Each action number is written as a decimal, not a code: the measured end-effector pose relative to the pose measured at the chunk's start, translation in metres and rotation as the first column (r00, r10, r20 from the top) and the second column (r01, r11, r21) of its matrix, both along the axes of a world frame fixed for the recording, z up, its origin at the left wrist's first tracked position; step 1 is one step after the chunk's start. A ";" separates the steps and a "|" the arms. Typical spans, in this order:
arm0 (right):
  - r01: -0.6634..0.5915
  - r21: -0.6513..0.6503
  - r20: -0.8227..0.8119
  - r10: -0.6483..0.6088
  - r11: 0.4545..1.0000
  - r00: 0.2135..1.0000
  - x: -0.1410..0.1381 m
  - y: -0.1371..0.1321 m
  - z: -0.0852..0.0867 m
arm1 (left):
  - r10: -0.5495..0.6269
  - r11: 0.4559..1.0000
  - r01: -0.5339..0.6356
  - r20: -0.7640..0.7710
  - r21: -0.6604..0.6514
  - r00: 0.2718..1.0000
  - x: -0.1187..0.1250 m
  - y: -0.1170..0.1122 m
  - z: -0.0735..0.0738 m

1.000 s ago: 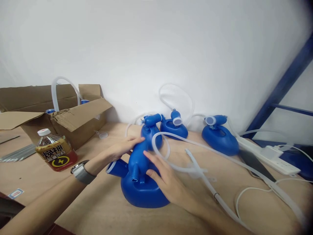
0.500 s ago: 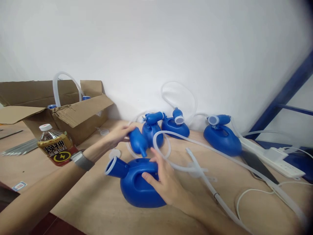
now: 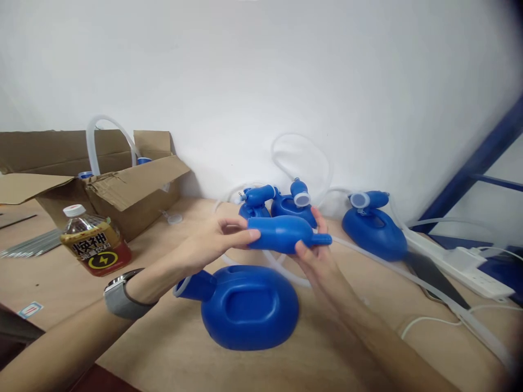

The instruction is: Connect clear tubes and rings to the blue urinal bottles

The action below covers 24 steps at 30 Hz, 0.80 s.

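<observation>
- Where the left edge cuts the view, an open box (image 3: 122, 188) stands on the table (image 3: 163, 348). Its far end is out of sight. A tube (image 3: 93, 136) arcs up from inside, with both ends hidden behind the flaps.
- Bottle (image 3: 95, 243) stands just in front of the box. Its label is only partly readable.
- Left hand (image 3: 206, 246), watch on the wrist: thumb and fingertips pinched on the round end of the bulb (image 3: 281, 234). The bulb is held level in the air, above the jug.
- Jug (image 3: 249, 307) lies on the table below both hands, spout to the left. The spout mouth is partly behind the left wrist.
- Right hand (image 3: 316, 256): thumb and fingers closed round the bulb's narrow neck. The fingers are mostly hidden behind the bulb.
- Back jugs (image 3: 292, 206) sit by the wall, their lower parts covered by the bulb. Another, the right jug (image 3: 373, 228), is in clear view.
- Hose (image 3: 273, 152) loops faintly against the wall; where it attaches cannot be made out.
- Power strip (image 3: 466, 264) lies near the right edge, blurred.
</observation>
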State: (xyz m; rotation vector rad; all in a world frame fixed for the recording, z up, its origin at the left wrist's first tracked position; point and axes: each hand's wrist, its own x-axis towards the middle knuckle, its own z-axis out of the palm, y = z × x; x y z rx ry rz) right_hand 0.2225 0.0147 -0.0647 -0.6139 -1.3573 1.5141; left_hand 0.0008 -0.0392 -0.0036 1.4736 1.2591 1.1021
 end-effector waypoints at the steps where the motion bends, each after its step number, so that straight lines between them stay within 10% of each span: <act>1: 0.014 -0.038 -0.014 -0.014 0.999 1.000 0.004 0.006 0.005 | -0.038 0.999 0.038 -0.038 0.012 0.999 -0.004 0.005 0.001; 6: 0.095 -0.093 -0.020 -0.098 0.991 0.995 0.005 0.008 0.007 | -0.228 0.974 0.225 -0.187 -0.038 0.955 -0.052 0.052 -0.025; 10: -0.047 -0.260 -0.145 0.009 0.964 0.989 -0.015 -0.022 -0.019 | 0.143 0.990 -0.106 -0.568 0.098 0.810 -0.091 0.103 -0.087; 15: -0.194 0.145 0.070 0.186 0.970 0.980 -0.023 -0.034 -0.045 | 0.164 0.986 -0.100 -0.750 0.131 0.640 -0.104 0.149 -0.149; 24: -0.240 0.437 0.322 0.099 0.867 0.941 -0.021 -0.023 -0.052 | 0.071 0.992 -0.130 -0.836 0.000 0.544 -0.110 0.170 -0.155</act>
